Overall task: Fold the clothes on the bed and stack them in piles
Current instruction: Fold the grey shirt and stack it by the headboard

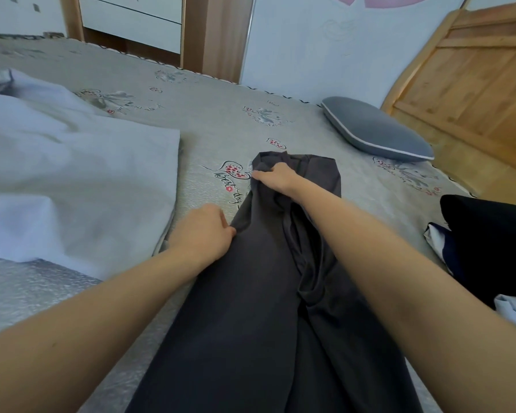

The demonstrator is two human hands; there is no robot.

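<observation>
Head view. A long dark grey fabric garment (268,308), likely trousers though the cut is hard to read, lies lengthwise on the grey patterned bed cover (209,120), running from the near edge of the view out past both hands.

Left hand (204,231): at the garment's left edge, thumb and fingers pinching a small fold of the dark cloth. Right hand (276,175): farther out, at the garment's far end, fingers curled into bunched fabric near the far left corner. The hands are apart, the right one ahead of and slightly right of the left; each is clamped on the same garment. The right forearm crosses over the garment's middle crease.

Left of the left hand: a pale blue-white rumpled quilt (72,174) on the bed. Beyond and right of the right hand: a grey cushion with white piping (379,129). Right of the right forearm, at the frame edge: a black cloth heap (489,242) with a bit of white and navy fabric (437,236) beside it.
</observation>
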